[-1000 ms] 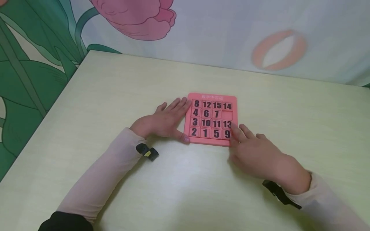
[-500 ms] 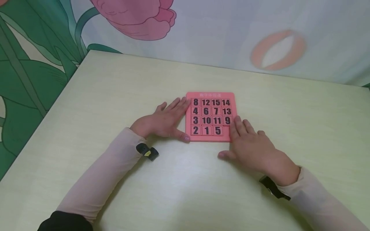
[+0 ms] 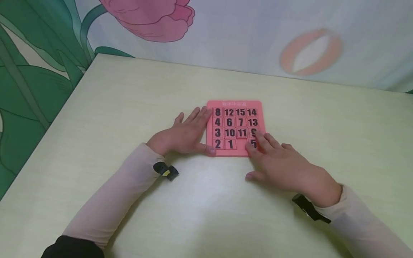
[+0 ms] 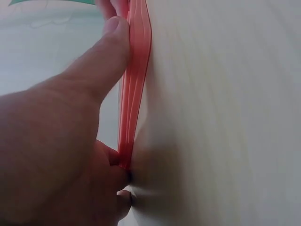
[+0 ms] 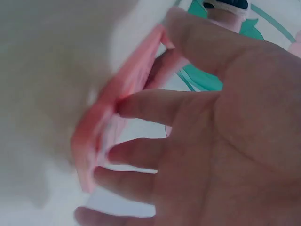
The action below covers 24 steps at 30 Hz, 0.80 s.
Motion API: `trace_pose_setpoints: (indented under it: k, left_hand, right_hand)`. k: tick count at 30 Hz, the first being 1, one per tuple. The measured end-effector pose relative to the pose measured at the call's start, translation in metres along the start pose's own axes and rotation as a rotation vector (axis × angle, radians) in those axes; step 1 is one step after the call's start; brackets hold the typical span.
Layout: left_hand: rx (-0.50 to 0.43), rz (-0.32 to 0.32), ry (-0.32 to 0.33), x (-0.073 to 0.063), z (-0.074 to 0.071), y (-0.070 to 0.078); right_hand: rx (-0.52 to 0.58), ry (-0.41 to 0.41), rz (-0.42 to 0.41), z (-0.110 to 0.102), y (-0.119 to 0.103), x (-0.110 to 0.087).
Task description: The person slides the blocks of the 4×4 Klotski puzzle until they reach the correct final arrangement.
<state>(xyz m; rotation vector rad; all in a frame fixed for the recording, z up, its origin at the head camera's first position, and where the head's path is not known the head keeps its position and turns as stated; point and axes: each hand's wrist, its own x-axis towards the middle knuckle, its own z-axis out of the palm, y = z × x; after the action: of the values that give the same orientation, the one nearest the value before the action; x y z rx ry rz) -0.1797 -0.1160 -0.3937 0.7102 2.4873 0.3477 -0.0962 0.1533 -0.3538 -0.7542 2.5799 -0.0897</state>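
Head view looks down; close wrist views share the board [image 3: 229, 153].

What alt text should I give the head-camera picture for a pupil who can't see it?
A pink sliding number puzzle lies on a pale table, a person's left hand against its left edge. The right hand partly covers the 9 tile and 5 tile; left of the 5 is a gap.

Pink on sliding no. puzzle [image 3: 230, 154], w/ blk numerals [image 3: 217, 122] on tiles [image 3: 227, 144], wht lettering [image 3: 234, 104]. Pale yellow-grn w/ faint grain on tabletop [image 3: 155, 93]. Lt pinkish-beige on sleeves [image 3: 113, 197]. Blk on wrist straps [image 3: 308, 208], yellow spot [image 3: 166, 173] on L one. Wht on backdrop [image 3: 242, 36], printed w/ pink flower [image 3: 155, 21], grn leaves [image 3: 35, 93].
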Motion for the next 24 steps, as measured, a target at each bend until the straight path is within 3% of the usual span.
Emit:
trace_pose_setpoints:
  k: [5,12,17,21,24]
  left_hand:
    - [-0.009,-0.002,0.001,0.001,0.0,0.001]
    - [0.002,-0.024,-0.011,0.0,0.0,0.0]
    - [0.002,-0.004,-0.006,-0.001,0.0,0.001]
    - [-0.001,0.002,-0.005,-0.002,0.0,0.0]
    - [0.002,0.0,-0.003,-0.003,0.0,-0.001]
  right_hand:
    - [-0.029,0.049,-0.009,-0.002,-0.001,0.001]
    - [0.01,0.051,-0.152,0.005,-0.018,0.02]
    - [-0.041,0.01,-0.094,0.001,-0.018,0.014]
    - [-0.082,0.026,-0.044,-0.004,-0.017,0.008]
    - [-0.06,0.05,-0.074,-0.003,-0.021,0.013]
